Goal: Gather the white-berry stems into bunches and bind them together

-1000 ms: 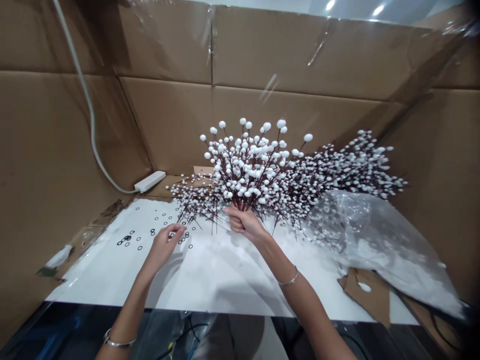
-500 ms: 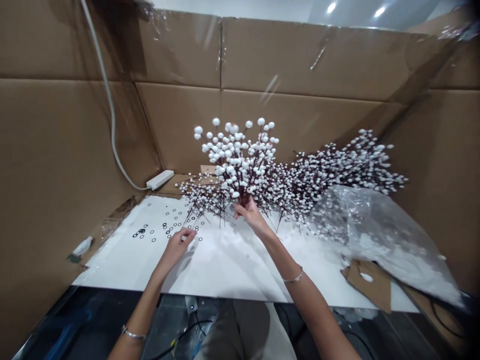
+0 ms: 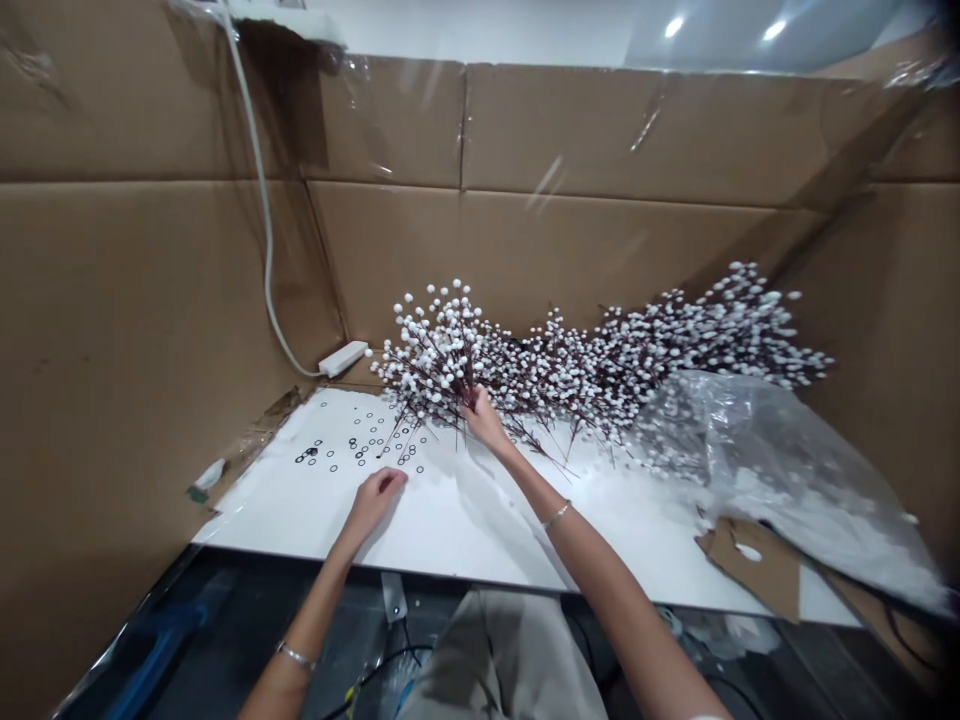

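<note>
My right hand is closed round the dark stems of a bunch of white berry branches. The bunch leans to the left, low over the board's back part, its berries overlapping other branches behind. Nearer to me, my left hand hovers low over the white board with fingers curled together. Anything in that pinch is too small to make out. Small black rings lie scattered just beyond the left fingertips, some of them in a little clump further left.
More berry branches are piled along the back to the right. A clear plastic bag covers the right side, beside a torn cardboard piece. Cardboard walls surround the board. A white power strip with a cable sits back left.
My right hand has lowered the berry bunch from upright towards the branches at the back, tilting it left. My left hand stays near the rings, fingers still curled. The camera view has shifted slightly.
</note>
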{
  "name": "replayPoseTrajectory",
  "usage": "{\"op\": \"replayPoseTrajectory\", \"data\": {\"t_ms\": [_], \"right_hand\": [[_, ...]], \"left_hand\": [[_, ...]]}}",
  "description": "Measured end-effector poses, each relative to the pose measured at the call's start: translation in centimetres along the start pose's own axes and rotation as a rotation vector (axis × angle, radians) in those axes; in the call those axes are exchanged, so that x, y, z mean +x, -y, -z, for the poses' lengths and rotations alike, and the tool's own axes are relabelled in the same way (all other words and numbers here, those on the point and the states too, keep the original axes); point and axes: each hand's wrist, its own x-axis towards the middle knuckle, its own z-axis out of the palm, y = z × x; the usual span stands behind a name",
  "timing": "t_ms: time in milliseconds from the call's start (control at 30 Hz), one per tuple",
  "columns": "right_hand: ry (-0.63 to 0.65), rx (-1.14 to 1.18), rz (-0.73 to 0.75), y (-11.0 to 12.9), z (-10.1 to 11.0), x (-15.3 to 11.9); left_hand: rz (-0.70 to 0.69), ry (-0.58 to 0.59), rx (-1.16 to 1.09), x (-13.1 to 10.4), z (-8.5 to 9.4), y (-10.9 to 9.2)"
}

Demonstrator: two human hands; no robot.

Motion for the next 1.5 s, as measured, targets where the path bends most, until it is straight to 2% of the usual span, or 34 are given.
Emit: {"op": "replayPoseTrajectory", "data": {"t_ms": [167, 300, 500, 667, 767, 867, 967, 1033, 1133, 1233, 1333, 1400, 1500], "right_hand": [[0.056, 0.014, -0.048, -1.6, -1.7, 1.0], [0.124, 0.069, -0.022, -2.7, -1.4, 0.7], [0.304, 0.255, 0.014, -3.5, -0.9, 0.0], [0.272, 0.413, 0.083, -2.6, -0.5, 0.1], [0.235, 0.480, 0.145, -1.6, 1.0, -0.1], [0.179, 0.536, 0.177, -0.9, 3.3, -0.6], [0.075, 0.587, 0.166, -1.0, 6.1, -1.0], [-0.045, 0.652, 0.115, -1.6, 8.0, -1.3], [-0.167, 0.711, 0.043, -3.1, 10.5, -1.4], [-0.235, 0.740, -0.021, -5.1, 12.5, -1.4], [-0.251, 0.738, -0.110, -7.2, 13.7, -1.2], [-0.221, 0.700, -0.175, -8.3, 14.0, -1.1], [-0.178, 0.644, -0.230, -9.4, 14.2, -0.7]], "left_hand": [[-0.087, -0.027, 0.085, -0.8, -0.1, 0.2], [-0.129, -0.011, 0.126, -1.2, -0.3, 0.3], [-0.140, -0.003, 0.136, -1.1, -0.3, 0.4], [-0.131, -0.013, 0.130, -1.3, -0.4, 0.3], [-0.102, -0.040, 0.054, -1.5, -0.4, 0.5], [-0.094, -0.194, 0.027, -0.9, -0.2, 0.8], [-0.107, -0.340, 0.185, 0.7, 0.3, 0.7], [-0.106, -0.335, 0.368, 2.4, 0.5, 0.3], [-0.087, -0.247, 0.608, 4.7, 0.2, -0.8], [-0.100, -0.172, 0.692, 6.3, -0.7, -1.8], [-0.122, -0.139, 0.695, 7.0, -1.8, -2.3], [-0.128, -0.128, 0.691, 7.3, -1.8, -2.8], [-0.141, -0.200, 0.663, 7.6, -0.2, -4.2]]}}
